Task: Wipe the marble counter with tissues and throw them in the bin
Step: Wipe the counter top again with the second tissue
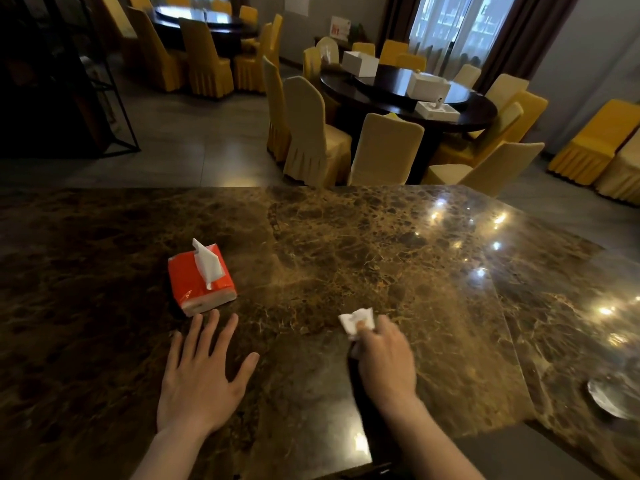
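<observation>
A brown veined marble counter [346,244] fills the lower half of the view, its polished top catching small points of light on the right side. Beyond it stand a dark round dining table [408,95] ringed by yellow-covered chairs [315,133], with white boxes [360,63] on top. On the counter, left of centre, lies a red tissue pack [201,284] with one white sheet standing up out of its slot. Just in front of the pack, the left hand [201,375] rests flat on the marble, fingers spread and holding nothing (its fingertips nearly reach the pack). Well to its right, the right hand [384,358] is closed around a crumpled white tissue [356,322], which it presses against the counter surface; the hand is slightly blurred.
</observation>
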A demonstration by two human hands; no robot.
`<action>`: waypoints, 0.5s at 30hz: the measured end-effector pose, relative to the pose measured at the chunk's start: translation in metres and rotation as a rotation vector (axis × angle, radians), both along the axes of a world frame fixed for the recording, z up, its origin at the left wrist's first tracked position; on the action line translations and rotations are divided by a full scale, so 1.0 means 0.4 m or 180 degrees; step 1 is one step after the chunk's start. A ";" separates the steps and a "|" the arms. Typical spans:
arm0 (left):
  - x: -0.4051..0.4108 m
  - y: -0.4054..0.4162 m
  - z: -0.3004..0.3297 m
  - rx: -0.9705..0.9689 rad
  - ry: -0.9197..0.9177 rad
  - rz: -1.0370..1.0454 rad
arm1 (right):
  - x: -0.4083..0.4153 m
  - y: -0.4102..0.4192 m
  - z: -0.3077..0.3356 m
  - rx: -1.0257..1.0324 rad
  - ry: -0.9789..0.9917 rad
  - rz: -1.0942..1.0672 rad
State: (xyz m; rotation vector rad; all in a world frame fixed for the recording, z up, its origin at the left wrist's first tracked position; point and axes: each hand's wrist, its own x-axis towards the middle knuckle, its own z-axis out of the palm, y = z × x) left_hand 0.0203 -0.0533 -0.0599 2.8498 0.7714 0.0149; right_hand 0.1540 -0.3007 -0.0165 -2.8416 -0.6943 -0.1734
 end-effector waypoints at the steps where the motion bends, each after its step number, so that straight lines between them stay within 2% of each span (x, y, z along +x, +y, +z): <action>1: -0.001 -0.001 0.001 0.0006 -0.0011 -0.0006 | 0.013 -0.010 0.004 0.0007 0.0020 -0.0214; 4: -0.001 -0.004 0.002 0.0035 -0.0012 0.0010 | -0.039 0.059 0.013 0.0030 0.0146 -0.0176; 8: 0.000 -0.006 0.005 0.0048 0.0000 0.0023 | -0.161 0.172 0.004 0.0288 0.0064 0.0745; 10: -0.004 -0.005 0.007 0.0056 0.0022 0.0001 | -0.154 0.159 -0.005 0.0282 0.0014 0.0958; 15: -0.006 -0.006 0.005 0.0028 -0.0002 -0.0016 | -0.022 0.004 -0.003 0.0112 0.0107 -0.0093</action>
